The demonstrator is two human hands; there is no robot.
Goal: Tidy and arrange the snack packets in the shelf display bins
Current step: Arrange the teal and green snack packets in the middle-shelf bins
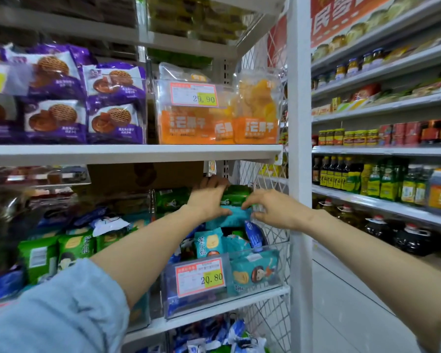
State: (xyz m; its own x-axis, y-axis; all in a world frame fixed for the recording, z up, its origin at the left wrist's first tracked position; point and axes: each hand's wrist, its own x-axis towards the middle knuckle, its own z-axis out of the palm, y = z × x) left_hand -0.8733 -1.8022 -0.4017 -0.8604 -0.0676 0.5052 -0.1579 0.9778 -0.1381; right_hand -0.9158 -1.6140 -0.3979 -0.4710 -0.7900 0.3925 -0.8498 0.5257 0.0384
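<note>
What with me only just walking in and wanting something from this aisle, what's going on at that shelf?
A person is tidying snacks. The left hand and right hand hold a teal packet by its ends over the clear bin at the lower shelf's right end, just in front of green packets stacked at the back. More teal and blue packets lie jumbled in the bin below.

The packet [228,217] lies on other packets [209,243] in the bin [270,247], with the left hand [209,200] gripping it at 9 o'clock and the right hand [273,210] at 3 o'clock.
</note>
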